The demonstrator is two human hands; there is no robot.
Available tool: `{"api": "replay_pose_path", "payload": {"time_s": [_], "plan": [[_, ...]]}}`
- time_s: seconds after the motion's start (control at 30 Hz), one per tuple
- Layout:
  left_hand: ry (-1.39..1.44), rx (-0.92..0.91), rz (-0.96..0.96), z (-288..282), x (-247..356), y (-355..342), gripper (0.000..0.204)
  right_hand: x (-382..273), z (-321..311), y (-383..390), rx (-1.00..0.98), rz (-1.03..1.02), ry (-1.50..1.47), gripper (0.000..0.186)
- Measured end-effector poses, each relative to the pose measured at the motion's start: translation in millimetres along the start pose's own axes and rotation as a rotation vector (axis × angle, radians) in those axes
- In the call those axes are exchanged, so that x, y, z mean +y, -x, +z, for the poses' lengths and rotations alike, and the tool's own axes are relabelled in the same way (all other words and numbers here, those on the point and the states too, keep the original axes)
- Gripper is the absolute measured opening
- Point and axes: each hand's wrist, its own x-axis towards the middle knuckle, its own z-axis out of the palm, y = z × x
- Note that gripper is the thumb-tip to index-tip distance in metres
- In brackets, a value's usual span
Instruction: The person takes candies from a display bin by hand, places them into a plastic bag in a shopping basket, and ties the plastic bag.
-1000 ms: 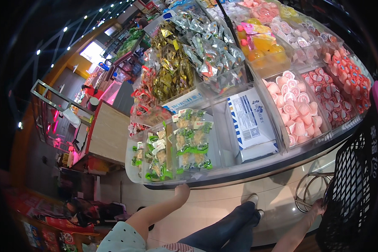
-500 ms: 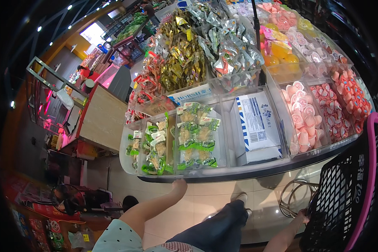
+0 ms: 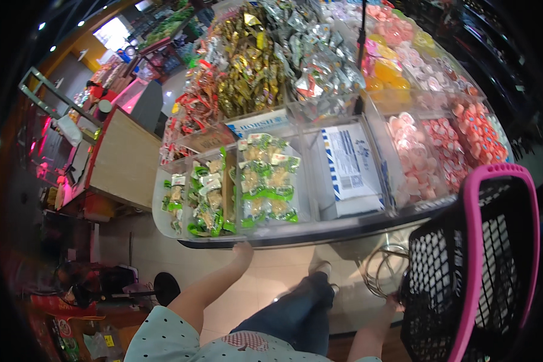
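My left hand (image 3: 243, 248) is at the front edge of the display stand (image 3: 283, 234), just below the clear compartments; its fingers are hidden, and whether it touches the edge I cannot tell. Closest to it lie green-and-clear packets of pale snacks (image 3: 270, 175) in one bin, with more small packets (image 3: 208, 199) in the bin to its left. Low on the right, my right hand (image 3: 396, 301) is closed on the side of a black mesh shopping basket (image 3: 434, 283) with a pink handle (image 3: 473, 253). The basket hides part of those fingers.
A white-and-blue carton (image 3: 351, 175) fills the compartment right of the packets. Pink cup-shaped sweets (image 3: 409, 157) and gold-wrapped packets (image 3: 250, 72) crowd other bins. A coiled metal ring stand (image 3: 383, 268) is beside the basket. A wooden-topped counter (image 3: 123, 160) stands left.
The basket has swung leftward and its pink handle shows more fully. My right hand moved with it. The display has shifted left and up in view; my left hand remains by its edge.
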Motion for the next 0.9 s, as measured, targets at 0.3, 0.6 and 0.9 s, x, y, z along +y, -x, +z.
{"api": "replay_pose_path", "payload": {"time_s": [0.3,0.6,0.9], "plan": [[-0.164,0.223,0.061,18.6,-5.0,-5.6,0.012,23.7,-50.1,101.7,0.042,0.117,0.164,0.038],[-0.293,0.291,0.197,2.7,-12.2,6.4,0.008,21.2,-98.9,73.4,-0.058,0.177,0.143,0.041],[-0.15,0.29,0.336,-21.8,-16.1,9.6,0.008,9.1,-85.2,102.0,-0.007,0.257,0.354,0.036]]}}
